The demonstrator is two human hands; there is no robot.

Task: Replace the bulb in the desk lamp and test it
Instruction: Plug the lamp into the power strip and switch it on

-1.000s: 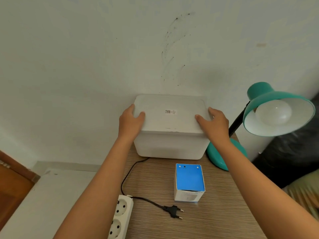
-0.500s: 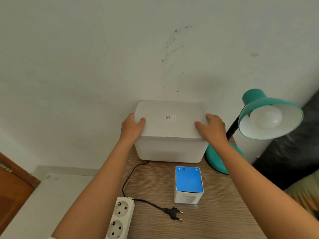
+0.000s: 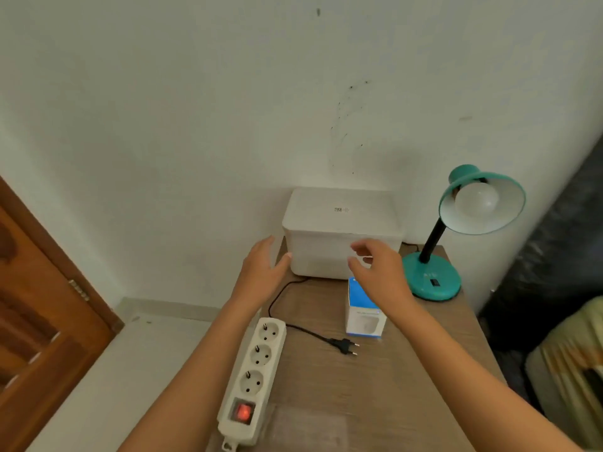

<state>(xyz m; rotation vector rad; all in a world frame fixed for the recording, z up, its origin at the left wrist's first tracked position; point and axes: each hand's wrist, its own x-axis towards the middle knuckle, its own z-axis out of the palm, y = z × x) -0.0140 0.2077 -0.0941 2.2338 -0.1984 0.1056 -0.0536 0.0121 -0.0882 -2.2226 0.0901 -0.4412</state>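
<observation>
A teal desk lamp (image 3: 434,280) stands at the table's back right, its shade tilted toward me with a white bulb (image 3: 477,200) screwed in and unlit. Its black plug (image 3: 344,346) lies unplugged on the table beside a white power strip (image 3: 253,376) whose red switch glows. A blue and white bulb box (image 3: 363,313) stands upright in the middle. My left hand (image 3: 262,272) hovers open by the left side of a white lidded box (image 3: 339,230). My right hand (image 3: 380,270) is open in front of that box, above the bulb box, holding nothing.
The white lidded box sits against the wall at the back of the wooden table (image 3: 375,402). A wooden door (image 3: 39,321) is at the left, a dark fabric (image 3: 554,256) and yellowish cloth (image 3: 567,370) at the right.
Both hands have let go of the white box's lid and drawn back toward me. The view has pulled back, showing more of the power strip.
</observation>
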